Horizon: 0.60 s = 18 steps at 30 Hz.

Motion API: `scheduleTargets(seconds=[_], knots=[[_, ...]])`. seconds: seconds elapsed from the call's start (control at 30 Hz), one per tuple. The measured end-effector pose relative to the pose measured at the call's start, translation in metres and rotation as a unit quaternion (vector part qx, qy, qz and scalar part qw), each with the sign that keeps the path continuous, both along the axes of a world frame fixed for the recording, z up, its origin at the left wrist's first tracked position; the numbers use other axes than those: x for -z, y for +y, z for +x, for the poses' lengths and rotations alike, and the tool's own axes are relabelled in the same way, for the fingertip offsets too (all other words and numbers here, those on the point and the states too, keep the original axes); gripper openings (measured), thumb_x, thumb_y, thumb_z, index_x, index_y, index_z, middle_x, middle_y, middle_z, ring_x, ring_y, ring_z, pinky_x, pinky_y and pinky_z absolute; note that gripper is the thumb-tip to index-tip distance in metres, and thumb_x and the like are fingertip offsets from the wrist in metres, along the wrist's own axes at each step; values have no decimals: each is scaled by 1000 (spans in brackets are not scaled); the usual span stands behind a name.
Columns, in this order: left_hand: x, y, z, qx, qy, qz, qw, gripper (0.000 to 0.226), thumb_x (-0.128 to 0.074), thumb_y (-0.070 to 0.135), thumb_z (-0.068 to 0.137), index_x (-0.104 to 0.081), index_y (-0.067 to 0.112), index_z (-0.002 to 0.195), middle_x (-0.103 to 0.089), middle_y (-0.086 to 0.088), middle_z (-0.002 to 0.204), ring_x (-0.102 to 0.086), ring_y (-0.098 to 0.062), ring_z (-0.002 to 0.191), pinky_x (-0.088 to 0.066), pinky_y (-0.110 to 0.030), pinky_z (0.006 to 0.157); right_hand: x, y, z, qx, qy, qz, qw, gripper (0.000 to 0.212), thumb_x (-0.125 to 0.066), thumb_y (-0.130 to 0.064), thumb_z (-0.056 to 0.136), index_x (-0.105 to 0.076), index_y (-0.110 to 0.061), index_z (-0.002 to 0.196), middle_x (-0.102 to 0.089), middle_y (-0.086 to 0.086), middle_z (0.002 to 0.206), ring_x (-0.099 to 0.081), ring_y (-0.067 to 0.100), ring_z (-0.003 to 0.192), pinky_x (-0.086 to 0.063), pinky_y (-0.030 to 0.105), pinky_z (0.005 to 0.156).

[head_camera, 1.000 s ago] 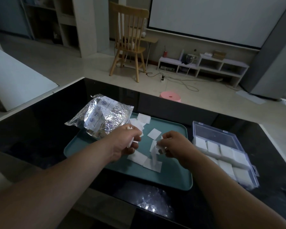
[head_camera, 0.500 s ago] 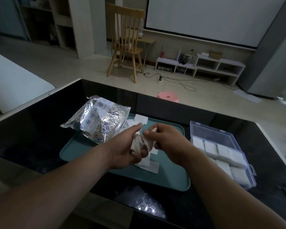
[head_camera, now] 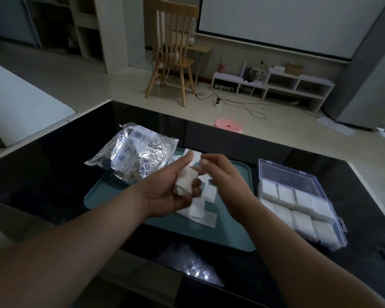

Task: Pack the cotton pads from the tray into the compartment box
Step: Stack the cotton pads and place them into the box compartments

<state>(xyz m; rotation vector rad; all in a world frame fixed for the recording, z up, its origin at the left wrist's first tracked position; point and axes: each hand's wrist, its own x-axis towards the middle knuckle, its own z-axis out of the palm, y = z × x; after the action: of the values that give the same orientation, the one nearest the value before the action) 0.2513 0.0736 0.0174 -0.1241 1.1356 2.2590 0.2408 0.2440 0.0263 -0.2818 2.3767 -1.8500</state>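
Note:
My left hand [head_camera: 169, 192] is raised over the teal tray [head_camera: 209, 236], palm up, gripping a small stack of white cotton pads [head_camera: 185, 182]. My right hand [head_camera: 222, 176] sits right beside it, fingertips pinching a pad at the top of that stack. More loose cotton pads [head_camera: 201, 210] lie flat on the tray beneath the hands. To the right stands the clear compartment box [head_camera: 298, 203] with its lid open; several compartments hold white pads.
A crinkled silver foil bag [head_camera: 133, 156] rests on the tray's far left corner and the black glossy table [head_camera: 42, 165]. Beyond the table's far edge are a pink stool [head_camera: 228, 126], a wooden chair [head_camera: 171, 52] and low white shelves.
Both hands rose from the tray and came together. The pad picked up by my right hand has joined the stack in my left hand.

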Motion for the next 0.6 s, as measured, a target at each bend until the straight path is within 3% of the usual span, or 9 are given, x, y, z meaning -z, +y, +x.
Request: scheduleTargets(seconds=[0.03,0.1,0.17,0.23,0.33,0.43,0.5,0.6], knots=[[-1,-4,-3,-31,-6,-4,1000,30,-64,45,97,-64,18,111,-55,-4,80,-53,-14,65,-39,-16,39,1,4,-3,21,-5,12,1000,19,-63,-31,102,-67,-23,119,-71,-7,109,-67,7,100,-48,27,85],[-1,-10,-9,-91,-10,-17,996,18,-55,22,103,-62,21,119,-55,-6,77,-51,-15,60,-37,-16,38,9,11,-10,21,29,172,984,14,-66,-27,100,-70,-24,113,-72,-8,104,-67,11,96,-51,32,85],[1,-13,-12,-129,-12,-25,991,30,-44,7,101,-62,21,121,-58,-8,77,-51,-16,57,-36,-17,37,23,12,-7,-47,48,372,926,25,-69,-30,95,-69,-27,119,-70,-8,113,-67,15,104,-53,34,90],[3,-13,-13,-142,-14,-38,989,34,-41,3,99,-63,20,118,-60,-9,77,-51,-16,58,-37,-18,38,37,7,-2,-90,62,484,868,46,-71,-38,90,-62,-25,134,-64,-1,128,-62,22,117,-52,39,99],[4,-11,-13,-140,-13,-65,988,33,-42,4,98,-66,19,114,-61,-8,82,-53,-17,60,-38,-19,41,46,1,-5,-91,58,518,848,53,-74,-38,86,-59,-21,134,-59,6,130,-58,30,119,-51,39,98],[6,-12,-12,-135,-9,-88,987,32,-43,4,98,-67,17,113,-62,-8,83,-52,-16,61,-37,-19,43,44,0,-13,-94,16,502,859,32,-79,-38,82,-62,-27,106,-61,6,121,-59,27,106,-50,35,86],[9,-12,-12,-133,-8,-112,985,32,-43,4,97,-67,16,114,-62,-7,81,-52,-16,60,-36,-20,44,46,2,-15,-99,8,485,869,28,-81,-37,81,-55,-29,89,-62,4,111,-59,25,98,-45,32,75],[12,-9,-13,-127,-4,-150,980,30,-45,3,95,-66,16,112,-61,-7,81,-51,-16,59,-37,-21,44,47,7,-13,-94,-2,440,893,31,-79,-26,83,-51,-22,96,-58,0,97,-55,22,90,-40,32,65]])
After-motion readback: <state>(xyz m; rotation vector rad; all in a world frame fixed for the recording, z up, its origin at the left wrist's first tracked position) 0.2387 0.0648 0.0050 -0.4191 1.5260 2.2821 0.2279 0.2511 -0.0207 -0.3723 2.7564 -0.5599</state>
